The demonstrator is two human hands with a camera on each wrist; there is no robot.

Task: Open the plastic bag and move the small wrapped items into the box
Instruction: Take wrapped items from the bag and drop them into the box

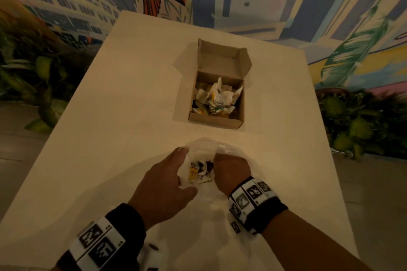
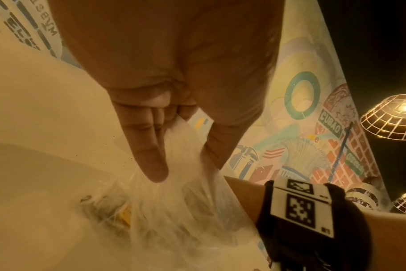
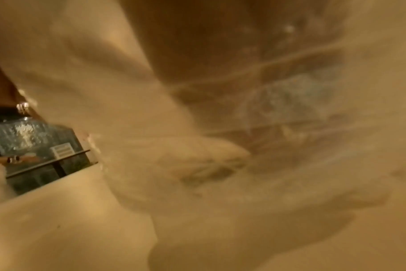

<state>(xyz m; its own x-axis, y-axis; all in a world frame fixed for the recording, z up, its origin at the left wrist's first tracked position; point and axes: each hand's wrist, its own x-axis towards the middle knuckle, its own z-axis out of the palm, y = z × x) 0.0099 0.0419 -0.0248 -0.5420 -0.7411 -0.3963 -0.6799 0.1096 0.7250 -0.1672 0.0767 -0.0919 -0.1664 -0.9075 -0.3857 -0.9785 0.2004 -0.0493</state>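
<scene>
Both hands are working at the plastic bag (image 1: pixel 204 145) near the bench's (image 1: pixel 110 116) near edge: the left hand (image 1: pixel 167 180) is pinching a gathered fold of the film, while the right hand (image 1: pixel 231 171) is reaching into the mouth, its fingers buried among the wrapped items (image 1: pixel 199 170), so whether they are closing on one cannot be told. The box (image 1: pixel 217 120) is sitting open toward the far edge, already carrying a heap of wrappers (image 1: pixel 217 98).

Thin film is clinging to the right wrist, so a withdrawal is likely dragging the bag along and spilling items onto the bench. A loose pinch is risking a drop between bag and box.

Blur and film are smothering the right wrist view; the bag's remaining contents are probably few, though hard to count.
</scene>
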